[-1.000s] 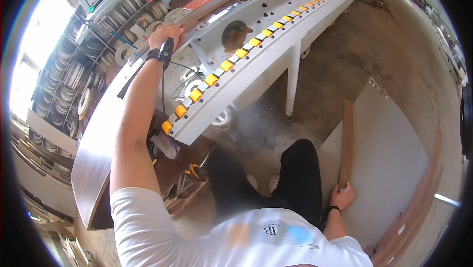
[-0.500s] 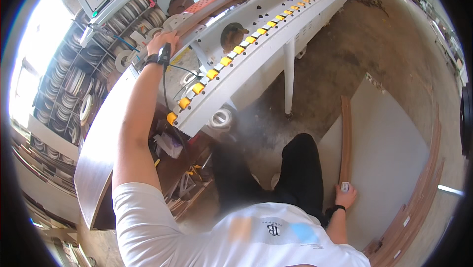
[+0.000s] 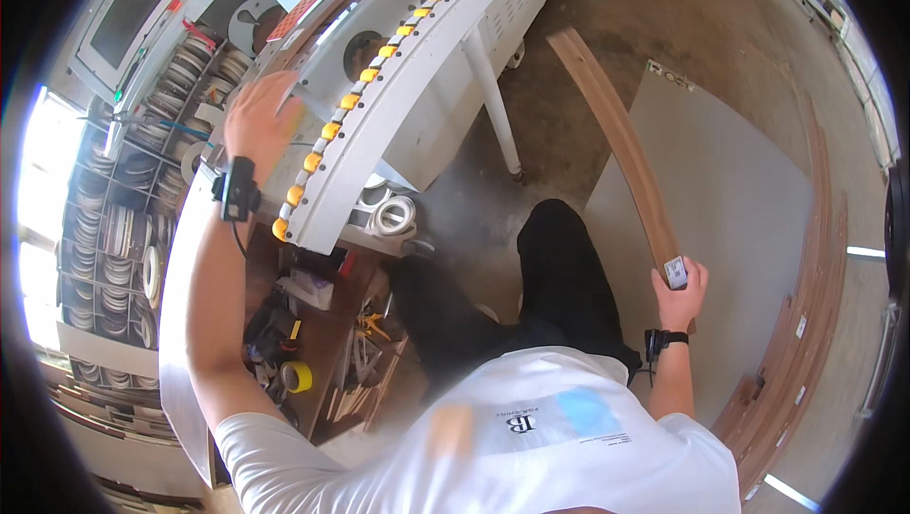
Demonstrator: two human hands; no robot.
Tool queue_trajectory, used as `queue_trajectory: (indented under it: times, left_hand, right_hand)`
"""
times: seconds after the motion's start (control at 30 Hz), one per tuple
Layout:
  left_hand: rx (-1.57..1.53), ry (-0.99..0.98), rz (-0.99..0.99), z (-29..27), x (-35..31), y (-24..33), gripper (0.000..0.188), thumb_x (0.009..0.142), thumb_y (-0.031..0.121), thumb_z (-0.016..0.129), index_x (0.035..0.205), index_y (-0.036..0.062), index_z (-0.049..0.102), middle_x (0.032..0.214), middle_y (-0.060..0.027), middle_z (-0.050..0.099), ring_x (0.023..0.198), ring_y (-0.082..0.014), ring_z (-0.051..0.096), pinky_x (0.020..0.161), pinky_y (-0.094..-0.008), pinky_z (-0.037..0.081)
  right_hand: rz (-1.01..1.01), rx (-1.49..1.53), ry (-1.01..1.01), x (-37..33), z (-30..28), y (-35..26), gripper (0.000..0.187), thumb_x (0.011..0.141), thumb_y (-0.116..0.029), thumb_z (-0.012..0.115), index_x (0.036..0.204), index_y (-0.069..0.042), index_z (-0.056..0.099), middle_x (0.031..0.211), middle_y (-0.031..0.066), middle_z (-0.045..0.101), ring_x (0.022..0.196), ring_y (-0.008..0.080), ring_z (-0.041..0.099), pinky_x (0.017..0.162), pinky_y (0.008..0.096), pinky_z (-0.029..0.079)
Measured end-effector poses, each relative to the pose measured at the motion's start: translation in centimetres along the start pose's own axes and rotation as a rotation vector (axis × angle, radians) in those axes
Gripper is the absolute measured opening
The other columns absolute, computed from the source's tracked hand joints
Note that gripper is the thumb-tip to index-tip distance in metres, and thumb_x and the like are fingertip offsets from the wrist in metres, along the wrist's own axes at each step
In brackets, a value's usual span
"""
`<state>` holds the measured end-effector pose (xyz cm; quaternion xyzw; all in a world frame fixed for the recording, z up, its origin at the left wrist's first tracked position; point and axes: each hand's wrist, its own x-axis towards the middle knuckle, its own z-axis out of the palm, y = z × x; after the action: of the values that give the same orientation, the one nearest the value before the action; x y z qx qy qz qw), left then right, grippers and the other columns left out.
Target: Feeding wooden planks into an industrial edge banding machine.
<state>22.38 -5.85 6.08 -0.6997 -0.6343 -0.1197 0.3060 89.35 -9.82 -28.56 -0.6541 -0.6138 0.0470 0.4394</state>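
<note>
My right hand (image 3: 680, 291) is closed around a long brown wood-grain strip (image 3: 621, 144), near the end with a white label (image 3: 676, 272). The strip's far end is raised toward the machine's side, over the floor and a grey panel. On the left, my left hand (image 3: 260, 116) is at the near end of a white machine (image 3: 379, 135) with a row of yellow rollers (image 3: 350, 101). Its fingers stretch forward, slightly blurred, with nothing visible in them. A dark device (image 3: 237, 190) with a cable is strapped to that wrist.
A large grey panel (image 3: 701, 201) lies to my right, with several brown strips (image 3: 806, 324) along its edge. Racks of edge-banding rolls (image 3: 114, 220) stand at left, below a control screen (image 3: 131, 16). A low brown shelf (image 3: 327, 381) holds tools and yellow tape (image 3: 297, 376).
My right hand has lifted the brown strip and swung its far end toward the machine. My left hand has drawn back from the machine's surface. The view has shifted to the right.
</note>
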Motion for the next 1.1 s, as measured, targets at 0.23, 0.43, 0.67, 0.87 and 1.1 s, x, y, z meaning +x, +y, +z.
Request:
queue_trajectory:
  times: [0.23,0.43,0.67,0.87,1.1]
  left_hand:
    - [-0.164,0.132,0.699,-4.9,0.7,17.3,0.038,0.086,0.012,0.075,0.125,0.0138,0.075,0.139,-0.0047,0.070,0.129,-0.0265,0.065,0.106,-0.0438,0.056]
    - [-0.273,0.158,0.732,-5.9,-1.3,21.9,0.028,0.087,0.019,0.076,0.115,0.0138,0.071,0.147,-0.0058,0.065,0.135,-0.0274,0.060,0.114,-0.0458,0.052]
    - [-0.272,0.036,0.563,-7.3,-3.7,17.3,0.038,0.080,0.021,0.082,0.116,0.0174,0.071,0.133,-0.0065,0.068,0.120,-0.0284,0.066,0.099,-0.0452,0.056]
    - [-0.284,0.025,0.031,-7.7,-5.4,7.1,0.054,0.082,0.022,0.088,0.132,0.0096,0.071,0.137,-0.0112,0.069,0.125,-0.0351,0.065,0.107,-0.0442,0.052]
    - [-0.337,-0.267,-0.547,-6.6,-6.5,-1.8,0.044,0.098,0.027,0.076,0.137,0.0081,0.070,0.139,-0.0129,0.069,0.128,-0.0332,0.065,0.107,-0.0411,0.051]
  right_hand:
    - [-0.267,0.181,0.009,3.8,-1.3,-9.0,0.063,0.069,-0.015,0.097,0.124,-0.003,0.070,0.123,0.0135,0.063,0.109,0.0325,0.066,0.094,0.0435,0.057]
    - [-0.507,0.327,-0.092,4.9,-2.0,-16.4,0.067,0.063,-0.015,0.098,0.123,-0.005,0.071,0.119,0.0117,0.065,0.104,0.0304,0.067,0.088,0.0408,0.058]
    - [-0.676,0.247,0.048,7.2,-2.9,-20.1,0.056,0.078,-0.022,0.093,0.128,-0.005,0.073,0.137,0.0115,0.067,0.114,0.0332,0.065,0.100,0.0449,0.054]
    - [-0.559,0.376,-0.173,6.6,-1.0,-17.8,0.018,0.093,-0.008,0.078,0.110,-0.003,0.079,0.119,0.0097,0.076,0.109,0.0315,0.069,0.096,0.0409,0.055]
    - [-0.372,0.626,-0.720,2.0,4.0,-15.9,0.005,0.090,-0.006,0.081,0.093,-0.003,0.081,0.099,0.0103,0.079,0.085,0.0258,0.074,0.078,0.0353,0.059]
